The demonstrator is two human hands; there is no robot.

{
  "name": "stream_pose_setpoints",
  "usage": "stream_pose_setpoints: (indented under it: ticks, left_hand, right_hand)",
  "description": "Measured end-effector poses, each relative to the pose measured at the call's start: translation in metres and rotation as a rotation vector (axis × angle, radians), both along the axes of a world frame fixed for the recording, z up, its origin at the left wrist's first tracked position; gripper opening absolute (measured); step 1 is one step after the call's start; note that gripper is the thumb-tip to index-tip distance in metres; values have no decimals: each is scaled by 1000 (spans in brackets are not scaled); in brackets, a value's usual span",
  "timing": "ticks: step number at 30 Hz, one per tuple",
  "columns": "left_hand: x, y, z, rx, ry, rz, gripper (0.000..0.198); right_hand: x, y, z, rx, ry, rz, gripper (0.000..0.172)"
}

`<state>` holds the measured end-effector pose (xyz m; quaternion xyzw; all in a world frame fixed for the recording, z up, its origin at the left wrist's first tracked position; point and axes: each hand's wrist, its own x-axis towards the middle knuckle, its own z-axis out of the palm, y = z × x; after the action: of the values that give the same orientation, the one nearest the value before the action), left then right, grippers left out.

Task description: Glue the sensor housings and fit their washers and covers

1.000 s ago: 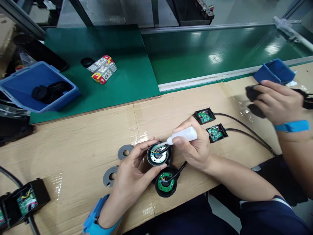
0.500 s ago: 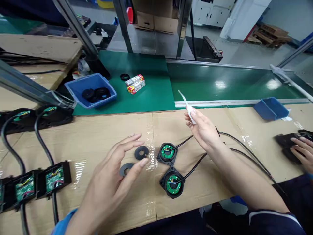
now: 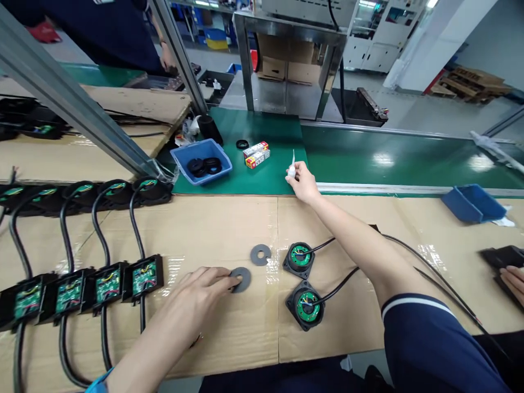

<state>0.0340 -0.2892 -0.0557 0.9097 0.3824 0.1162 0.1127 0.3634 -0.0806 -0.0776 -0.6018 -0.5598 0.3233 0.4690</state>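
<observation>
My left hand (image 3: 208, 284) is closed at the fingertips on the left edge of a grey ring-shaped disc (image 3: 242, 279) lying on the cardboard. A second grey disc (image 3: 257, 252) lies just behind it, to the right. My right hand (image 3: 302, 180) grips a small white bottle (image 3: 292, 170) with its thin nozzle pointing up, over the green mat's edge. Between my arms sit two black square housings with round green boards, one behind (image 3: 300, 258) and one in front (image 3: 307, 308), each with a black cable running right.
A blue bin (image 3: 201, 161) with black rings, small boxes (image 3: 257, 155) and a black ring (image 3: 242, 144) stand on the green mat. Wired black housings (image 3: 144, 277) line the left. Another blue bin (image 3: 474, 203) and another person's hand (image 3: 514, 278) are at the right.
My left hand has lowered and closed on the nearer grey disc. My right hand has moved away over the mat with the bottle, now more upright. The view has shifted left and up.
</observation>
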Motion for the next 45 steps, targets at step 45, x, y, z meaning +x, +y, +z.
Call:
stream_pose_setpoints:
  ticks: [45]
  left_hand:
    - [113,-67,35,-127,-353,-21,21]
  right_hand:
    - [45,-294,17,368,-481,170,21]
